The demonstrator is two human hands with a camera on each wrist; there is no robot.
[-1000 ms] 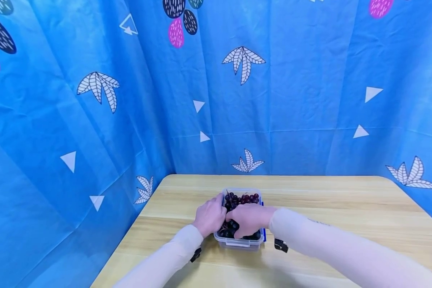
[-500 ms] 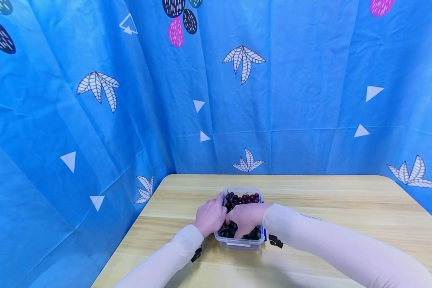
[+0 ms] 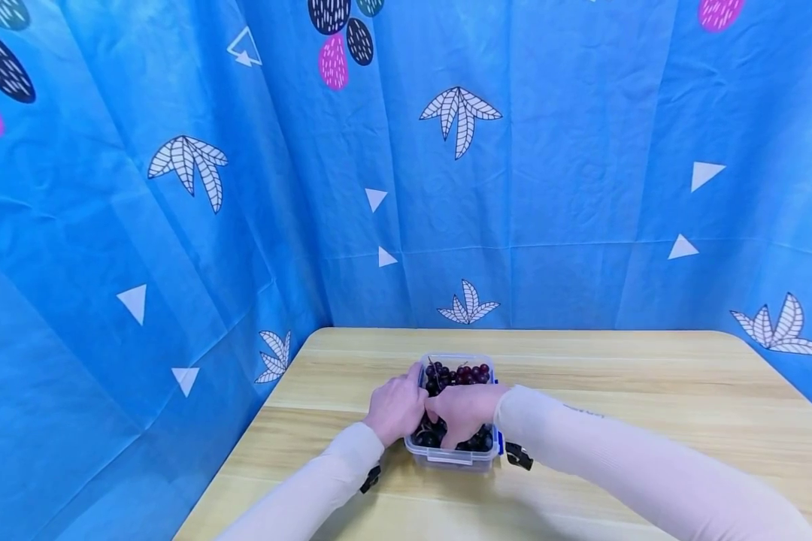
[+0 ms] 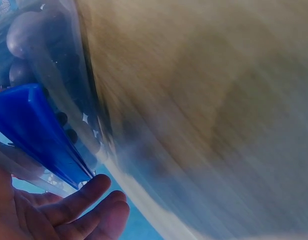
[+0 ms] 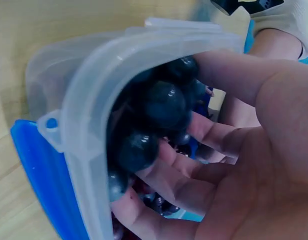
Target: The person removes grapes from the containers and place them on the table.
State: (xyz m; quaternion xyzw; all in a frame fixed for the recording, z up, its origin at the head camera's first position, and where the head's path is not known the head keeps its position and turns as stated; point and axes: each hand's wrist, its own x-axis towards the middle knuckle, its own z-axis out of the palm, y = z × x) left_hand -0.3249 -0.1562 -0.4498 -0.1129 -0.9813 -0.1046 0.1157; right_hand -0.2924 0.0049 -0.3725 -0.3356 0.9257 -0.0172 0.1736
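Note:
A clear plastic food container (image 3: 456,460) full of dark grapes (image 3: 475,373) stands on the table. My left hand (image 3: 394,407) holds its left side; in the left wrist view, the fingers (image 4: 76,202) lie beside a blue latch (image 4: 39,132), with the thumb out of sight there. My right hand (image 3: 465,410) reaches into the container from the right. In the right wrist view its fingers (image 5: 174,185) and thumb curl round several large dark grapes (image 5: 164,104), close to the near corner of the rim. Smaller reddish grapes lie at the container's far end. Some fingertips are hidden among the fruit.
The pale wooden table (image 3: 616,376) extends around the container, mostly to its right. A blue patterned curtain (image 3: 548,188) hangs along the far and left sides. Another blue latch (image 5: 46,182) hangs unfastened on the container's right side. A black strap (image 3: 518,456) sits at the right wrist.
My right wrist and sleeve have shifted slightly to the left, while the right fingers stay among the grapes. The left hand and the container keep their places.

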